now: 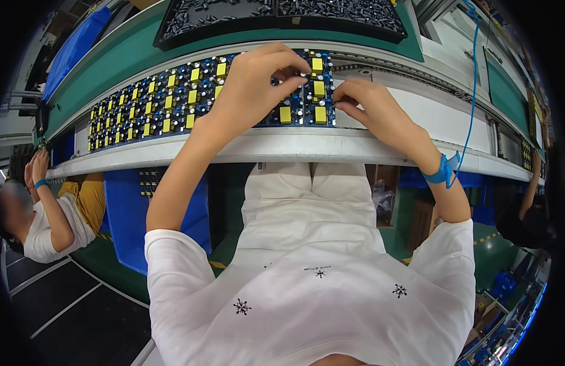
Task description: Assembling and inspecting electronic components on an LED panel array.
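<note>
A row of circuit boards (171, 104) with yellow blocks and small cylindrical parts lies along the white-edged conveyor line (246, 146). Over the boards near the row's right end is my left hand (255, 85), thumb and forefinger closed in a pinch beside a yellow block (318, 65). Whatever sits between those fingertips is too small to make out. My right hand (374, 107) reaches the right edge of the last board (320, 100), its fingertips also pinched together there. Their contents are hidden. A blue wrist strap (441, 172) with a cord (473, 91) is on my right arm.
Beyond the line, a black divided tray (227, 9) holds many small dark cylindrical parts on a green surface (121, 67). The conveyor's chain (410, 79) runs on to the right. A blue bin (154, 232) stands below. Co-workers sit at left (60, 222) and right (525, 210).
</note>
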`<state>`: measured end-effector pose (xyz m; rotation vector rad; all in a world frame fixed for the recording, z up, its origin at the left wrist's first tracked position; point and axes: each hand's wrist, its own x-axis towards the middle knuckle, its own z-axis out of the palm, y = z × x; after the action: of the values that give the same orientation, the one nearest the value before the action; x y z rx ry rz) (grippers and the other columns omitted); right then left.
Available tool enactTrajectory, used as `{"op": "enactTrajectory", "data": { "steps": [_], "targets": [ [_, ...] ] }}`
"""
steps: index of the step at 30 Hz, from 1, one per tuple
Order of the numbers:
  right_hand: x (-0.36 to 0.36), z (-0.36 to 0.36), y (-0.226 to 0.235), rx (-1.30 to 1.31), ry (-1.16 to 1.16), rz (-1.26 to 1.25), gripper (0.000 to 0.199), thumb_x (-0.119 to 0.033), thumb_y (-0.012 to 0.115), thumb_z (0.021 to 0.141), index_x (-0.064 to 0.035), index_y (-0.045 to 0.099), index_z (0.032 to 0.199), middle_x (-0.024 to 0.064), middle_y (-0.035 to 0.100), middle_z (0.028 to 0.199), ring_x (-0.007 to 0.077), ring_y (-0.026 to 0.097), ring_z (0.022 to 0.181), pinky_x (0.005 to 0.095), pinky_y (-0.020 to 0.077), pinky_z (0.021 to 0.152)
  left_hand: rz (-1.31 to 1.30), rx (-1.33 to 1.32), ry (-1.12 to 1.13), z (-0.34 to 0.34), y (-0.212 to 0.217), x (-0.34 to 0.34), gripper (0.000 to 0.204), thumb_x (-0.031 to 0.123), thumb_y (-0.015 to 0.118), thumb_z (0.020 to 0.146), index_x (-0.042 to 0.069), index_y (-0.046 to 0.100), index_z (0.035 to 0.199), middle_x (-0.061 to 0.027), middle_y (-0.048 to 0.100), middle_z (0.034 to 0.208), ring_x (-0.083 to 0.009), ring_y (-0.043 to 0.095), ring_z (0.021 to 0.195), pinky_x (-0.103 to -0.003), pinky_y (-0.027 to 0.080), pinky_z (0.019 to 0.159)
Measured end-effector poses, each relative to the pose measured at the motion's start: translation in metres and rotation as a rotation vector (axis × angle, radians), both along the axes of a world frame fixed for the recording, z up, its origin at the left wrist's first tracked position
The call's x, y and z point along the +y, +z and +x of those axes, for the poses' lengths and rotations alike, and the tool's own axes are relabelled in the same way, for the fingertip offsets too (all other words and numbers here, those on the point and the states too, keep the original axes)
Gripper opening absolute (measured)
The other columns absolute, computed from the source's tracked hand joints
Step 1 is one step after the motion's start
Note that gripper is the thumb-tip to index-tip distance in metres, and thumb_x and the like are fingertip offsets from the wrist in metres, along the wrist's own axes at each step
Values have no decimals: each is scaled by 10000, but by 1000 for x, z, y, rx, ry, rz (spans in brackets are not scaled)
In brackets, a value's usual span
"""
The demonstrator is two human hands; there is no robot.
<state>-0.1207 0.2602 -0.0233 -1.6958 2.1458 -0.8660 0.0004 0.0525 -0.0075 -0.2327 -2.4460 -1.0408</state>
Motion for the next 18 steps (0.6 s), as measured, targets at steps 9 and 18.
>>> {"op": "enactTrajectory", "data": {
  "steps": [9, 18],
  "targets": [
    [-6, 5, 5, 147, 44, 49, 137, -20, 603, 846, 25, 585, 975, 163, 597, 914, 359, 574, 855, 426, 467, 737, -34, -70, -17, 9, -3, 2, 160, 49, 718, 786, 26, 673, 938, -83, 642, 849, -193, 664, 755, -289, 523, 673],
    [-7, 14, 1, 355, 29, 29, 119, -22, 601, 839, 33, 576, 942, 164, 587, 915, 363, 570, 885, 437, 467, 746, 37, -119, -10, 10, -5, 6, 162, 67, 718, 785, 24, 690, 939, -90, 678, 842, -192, 661, 746, -291, 509, 668]
  ]
}}
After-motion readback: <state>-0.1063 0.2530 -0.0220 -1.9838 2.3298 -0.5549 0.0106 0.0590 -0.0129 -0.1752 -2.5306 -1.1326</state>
